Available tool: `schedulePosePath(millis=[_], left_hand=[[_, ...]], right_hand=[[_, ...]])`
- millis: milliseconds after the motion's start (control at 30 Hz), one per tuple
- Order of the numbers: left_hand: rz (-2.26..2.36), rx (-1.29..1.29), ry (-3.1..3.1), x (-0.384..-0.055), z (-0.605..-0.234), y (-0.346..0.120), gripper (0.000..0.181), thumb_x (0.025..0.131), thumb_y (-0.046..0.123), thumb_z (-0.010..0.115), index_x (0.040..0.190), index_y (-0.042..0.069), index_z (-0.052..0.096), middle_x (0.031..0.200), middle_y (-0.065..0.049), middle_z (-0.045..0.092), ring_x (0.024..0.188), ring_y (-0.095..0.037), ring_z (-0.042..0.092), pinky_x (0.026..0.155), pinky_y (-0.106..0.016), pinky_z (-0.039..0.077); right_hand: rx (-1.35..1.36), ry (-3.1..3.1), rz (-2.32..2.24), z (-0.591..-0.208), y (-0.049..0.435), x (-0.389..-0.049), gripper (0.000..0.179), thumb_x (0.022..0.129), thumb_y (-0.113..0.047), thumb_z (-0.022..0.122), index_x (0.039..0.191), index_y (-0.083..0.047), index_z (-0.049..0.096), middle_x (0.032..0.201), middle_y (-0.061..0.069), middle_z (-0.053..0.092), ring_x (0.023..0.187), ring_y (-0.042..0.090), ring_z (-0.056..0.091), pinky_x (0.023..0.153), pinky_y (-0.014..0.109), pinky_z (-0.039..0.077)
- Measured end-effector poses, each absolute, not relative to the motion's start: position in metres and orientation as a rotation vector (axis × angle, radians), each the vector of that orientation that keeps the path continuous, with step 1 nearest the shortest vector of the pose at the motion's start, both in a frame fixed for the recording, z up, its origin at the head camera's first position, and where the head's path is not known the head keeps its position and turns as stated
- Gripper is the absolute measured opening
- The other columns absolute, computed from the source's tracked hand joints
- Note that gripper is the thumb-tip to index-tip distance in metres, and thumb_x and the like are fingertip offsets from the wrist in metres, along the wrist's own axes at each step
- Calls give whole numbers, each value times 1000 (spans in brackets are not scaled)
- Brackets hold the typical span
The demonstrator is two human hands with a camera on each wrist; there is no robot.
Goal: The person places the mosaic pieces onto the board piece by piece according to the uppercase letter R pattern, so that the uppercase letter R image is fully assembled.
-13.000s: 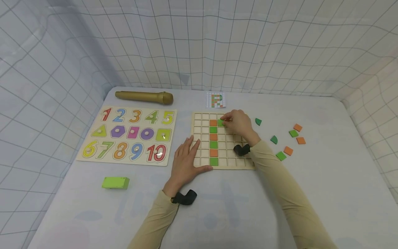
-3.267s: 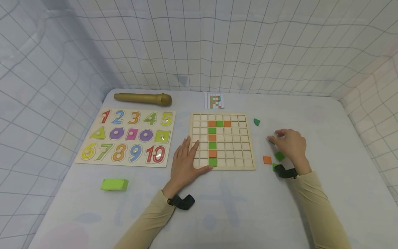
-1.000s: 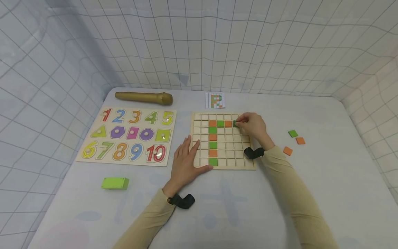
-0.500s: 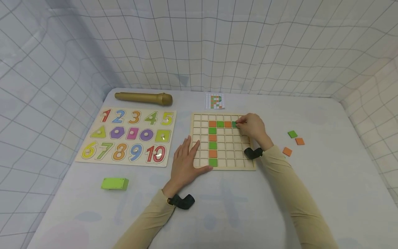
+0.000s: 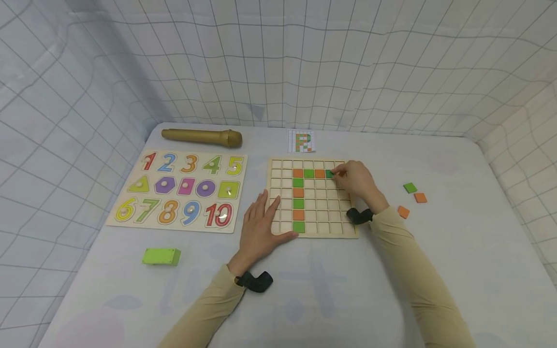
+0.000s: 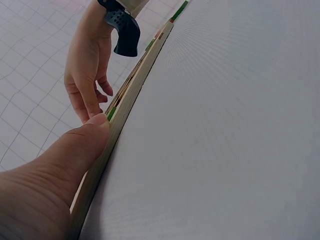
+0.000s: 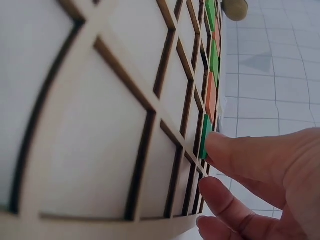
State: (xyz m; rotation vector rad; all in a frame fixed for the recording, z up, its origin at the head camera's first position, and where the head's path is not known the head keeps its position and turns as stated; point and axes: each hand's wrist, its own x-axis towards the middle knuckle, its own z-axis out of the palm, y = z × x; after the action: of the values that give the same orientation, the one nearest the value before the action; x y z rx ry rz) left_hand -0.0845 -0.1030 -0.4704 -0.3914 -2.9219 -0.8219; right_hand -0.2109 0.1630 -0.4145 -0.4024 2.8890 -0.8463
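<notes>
My left hand (image 5: 257, 231) rests spread over the left front edge of a wooden grid board (image 5: 322, 233); its thumb (image 6: 80, 147) presses on the board's rim. My right hand (image 5: 358, 181) is at the board's upper right. One fingertip touches a dark green quarter-circle tile (image 7: 204, 136) lying in its cell, and another fingertip is apart from it, over the grid. That tile ends a row beside an orange square tile (image 5: 319, 173) and a green square tile (image 5: 308, 173). A column of alternating orange and green squares runs down from the row's left end.
Loose square tiles, one green (image 5: 410, 187) and two orange (image 5: 420, 197), lie right of the board. Behind it is a small pattern card (image 5: 301, 141). A number puzzle board (image 5: 176, 191), a gold microphone (image 5: 201, 137) and a light green block (image 5: 161, 256) are on the left.
The row gained an orange square, then the dark green quarter-circle, carried in by my right hand from the right. My right fingers have since drawn slightly back, exposing more of it. Left hand stays put.
</notes>
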Motion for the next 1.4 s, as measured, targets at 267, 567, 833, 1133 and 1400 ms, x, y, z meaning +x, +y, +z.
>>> schedulePosePath(millis=[267,567,833,1133,1400], left_hand=[[-827,-391,-2926,-84,-470,-103,98,73,60,72,148,12,34,156,-15,13,142,-27,8,111,-47,10],[-821,-393,-2931,-85,-469,-102,98,73,62,71,149,13,33,156,-15,12,142,-27,8,111,-47,10],[-827,-391,-2932,-85,-469,-102,98,73,62,71,149,13,33,156,-15,12,142,-27,8,111,-46,10],[-829,-395,-2922,-84,-468,-102,99,72,61,72,149,12,33,156,-15,13,142,-27,7,111,-46,10],[-817,-388,-2918,-84,-467,-102,98,72,60,72,148,12,34,156,-16,14,142,-28,9,111,-46,10]], right_hand=[[-490,2832,-831,-413,167,-209,28,88,-11,64,114,0,68,87,15,63,59,19,43,53,30,35],[-562,2846,-917,-415,174,-208,35,89,-15,66,120,2,63,95,18,65,77,28,55,67,40,44],[-554,2971,-1091,-417,194,-207,39,92,-18,65,125,2,60,111,23,60,96,37,53,81,49,43],[-302,3276,-1170,-412,223,-201,37,91,-19,65,120,4,62,111,25,60,96,40,53,80,52,39],[69,3418,-1166,-409,252,-191,39,90,-23,65,121,2,63,116,25,58,99,41,52,83,54,35]])
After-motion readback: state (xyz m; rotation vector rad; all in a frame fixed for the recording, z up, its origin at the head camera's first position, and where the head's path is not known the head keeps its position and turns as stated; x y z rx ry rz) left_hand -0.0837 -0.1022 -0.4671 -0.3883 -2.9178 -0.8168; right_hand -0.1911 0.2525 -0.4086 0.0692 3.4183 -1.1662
